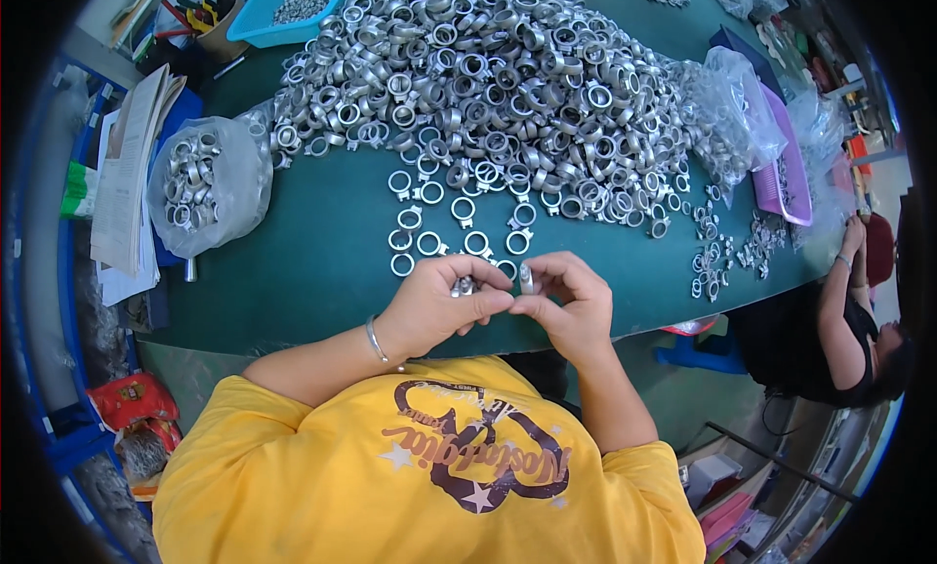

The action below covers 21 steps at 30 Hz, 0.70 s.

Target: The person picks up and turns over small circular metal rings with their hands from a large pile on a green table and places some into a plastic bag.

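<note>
My right hand [569,305] pinches a silver metal ring [526,278] on its edge between thumb and fingers. Close beside it, my left hand [441,301] curls around small silver metal parts [463,287], partly hidden by the fingers; their exact kind cannot be made out. Both thumbs nearly meet above the table's near edge. Just beyond my hands, several loose rings [429,242] with small lugs lie flat on the green table [312,242]. Behind them rises a large heap of similar rings [488,86].
A clear plastic bag of rings [234,198] stands at the left, beside stacked papers [127,174]. A blue tray [262,25] of small parts sits far left. At right are a pink basket [795,164], plastic bags [747,105] and smaller rings [711,261]. Another person [844,340] sits at the right.
</note>
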Each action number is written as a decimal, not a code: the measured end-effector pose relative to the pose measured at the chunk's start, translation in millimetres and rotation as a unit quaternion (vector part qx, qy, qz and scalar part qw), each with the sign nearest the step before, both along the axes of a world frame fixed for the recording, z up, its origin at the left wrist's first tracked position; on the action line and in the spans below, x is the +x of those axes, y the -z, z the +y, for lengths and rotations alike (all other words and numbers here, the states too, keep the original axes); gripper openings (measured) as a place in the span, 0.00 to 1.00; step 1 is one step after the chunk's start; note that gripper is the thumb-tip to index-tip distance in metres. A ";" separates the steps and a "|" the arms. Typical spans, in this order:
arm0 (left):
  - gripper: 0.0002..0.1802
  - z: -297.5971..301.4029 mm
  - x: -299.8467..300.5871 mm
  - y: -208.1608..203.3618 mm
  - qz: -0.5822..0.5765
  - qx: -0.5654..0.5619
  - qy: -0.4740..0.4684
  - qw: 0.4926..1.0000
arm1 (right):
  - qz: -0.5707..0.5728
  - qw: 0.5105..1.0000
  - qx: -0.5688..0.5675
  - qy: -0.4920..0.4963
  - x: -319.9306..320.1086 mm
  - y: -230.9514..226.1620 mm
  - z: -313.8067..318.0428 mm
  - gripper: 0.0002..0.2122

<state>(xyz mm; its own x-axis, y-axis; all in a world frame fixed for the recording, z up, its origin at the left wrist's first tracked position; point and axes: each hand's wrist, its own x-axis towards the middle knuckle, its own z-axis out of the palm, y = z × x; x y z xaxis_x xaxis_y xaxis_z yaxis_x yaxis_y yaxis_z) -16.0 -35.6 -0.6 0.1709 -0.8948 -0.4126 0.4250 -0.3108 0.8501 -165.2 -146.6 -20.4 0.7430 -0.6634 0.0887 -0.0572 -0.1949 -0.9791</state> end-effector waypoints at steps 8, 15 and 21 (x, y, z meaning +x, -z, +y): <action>0.04 -0.9 -4.2 -1.1 -0.063 -0.048 0.002 0.997 | -0.108 0.976 0.187 -0.040 -1.3 4.9 11.5 0.16; 0.07 -0.4 -4.4 5.5 -0.195 -0.116 0.024 0.974 | -0.125 0.991 -0.007 -0.053 -0.2 5.6 7.0 0.19; 0.08 -1.5 -4.3 3.4 -0.343 -0.199 0.047 0.917 | -0.053 0.948 0.298 -0.103 -10.5 11.7 1.1 0.15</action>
